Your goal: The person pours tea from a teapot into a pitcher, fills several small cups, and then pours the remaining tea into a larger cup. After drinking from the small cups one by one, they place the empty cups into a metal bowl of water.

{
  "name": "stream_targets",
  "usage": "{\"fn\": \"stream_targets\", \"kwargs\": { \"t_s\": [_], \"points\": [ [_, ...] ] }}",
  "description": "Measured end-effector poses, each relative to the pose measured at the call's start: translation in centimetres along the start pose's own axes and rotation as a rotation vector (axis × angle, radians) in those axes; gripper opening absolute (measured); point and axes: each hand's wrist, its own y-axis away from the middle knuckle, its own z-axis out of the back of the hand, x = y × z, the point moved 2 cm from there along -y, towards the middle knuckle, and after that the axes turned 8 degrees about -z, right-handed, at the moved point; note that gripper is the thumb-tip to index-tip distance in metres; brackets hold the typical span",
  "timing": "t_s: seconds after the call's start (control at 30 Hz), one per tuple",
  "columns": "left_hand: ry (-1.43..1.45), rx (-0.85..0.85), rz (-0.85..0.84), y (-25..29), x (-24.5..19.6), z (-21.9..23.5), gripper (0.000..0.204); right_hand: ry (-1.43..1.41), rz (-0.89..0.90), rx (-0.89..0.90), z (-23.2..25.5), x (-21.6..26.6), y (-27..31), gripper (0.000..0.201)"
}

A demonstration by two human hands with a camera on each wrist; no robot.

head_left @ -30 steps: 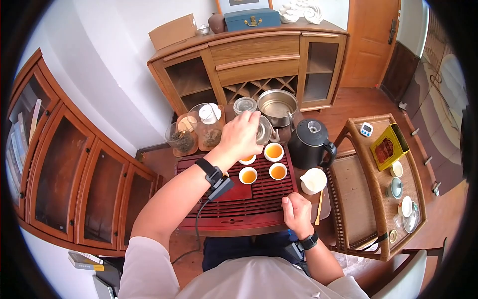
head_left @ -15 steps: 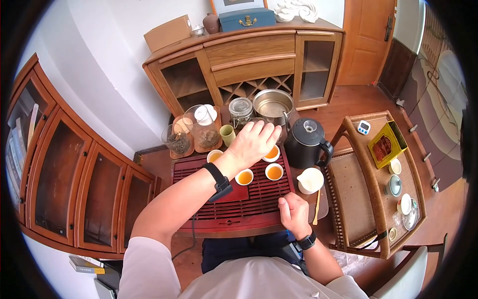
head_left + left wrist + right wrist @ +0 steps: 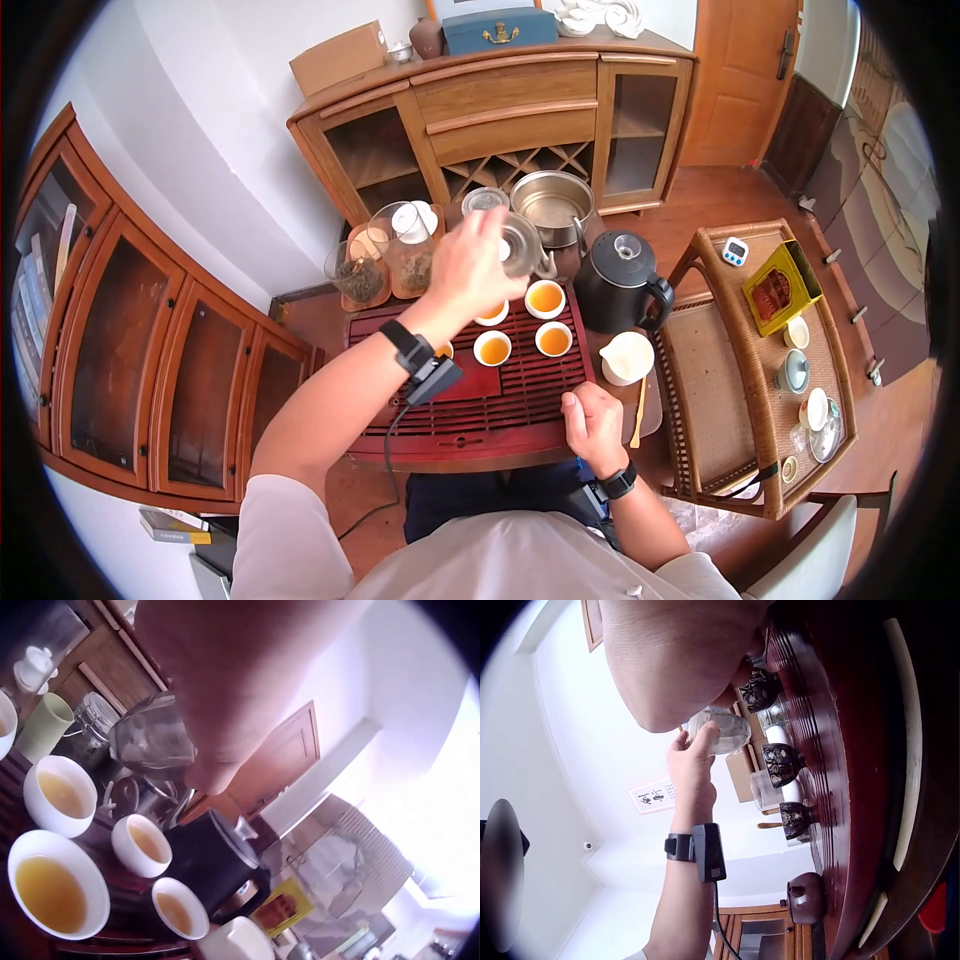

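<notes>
My left hand (image 3: 465, 268) grips a clear glass cup (image 3: 520, 245) above the far side of the red slatted tea tray (image 3: 520, 420). In the right wrist view, its thumb lies against this glass (image 3: 731, 733). Small teacups filled with amber tea stand below, among them a far right cup (image 3: 545, 299), a near right cup (image 3: 553, 340) and a near left cup (image 3: 492, 349); the left hand and forearm partly cover others. Their outsides look dark and patterned in the right wrist view. At the tray's near right edge, my right hand (image 3: 595, 420) rests with curled fingers, holding nothing.
A black kettle (image 3: 610, 300) stands right of the tray, with a white pitcher (image 3: 627, 360) nearer me. Behind are a metal pot (image 3: 553, 200) and a lidded jar (image 3: 484, 202). Glass containers of dried leaves (image 3: 360, 280) are left. A wicker cart (image 3: 700, 400) stands right.
My left hand first swung right and turned palm-down over the cups, hiding the glass. Now it has turned back and moved left, with the glass showing beside it. The right hand stays put.
</notes>
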Motion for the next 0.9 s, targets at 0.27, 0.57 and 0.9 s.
{"fn": "stream_targets", "kwargs": {
  "t_s": [0.27,0.57,0.9],
  "points": [
    [0.157,0.007,0.146,3.9,5.4,7.7,0.089,-0.009,-0.003,0.012,0.1,0.0,0.0,0.025],
    [-0.258,0.028,-0.061,12.3,4.8,8.1,0.088,0.011,0.01,0.03,0.1,-0.1,-0.1,0.026],
    [-0.37,-0.07,-0.395,14.8,3.9,6.2,0.08,0.034,0.01,0.023,0.0,-0.1,0.0,0.027]
  ]
}}
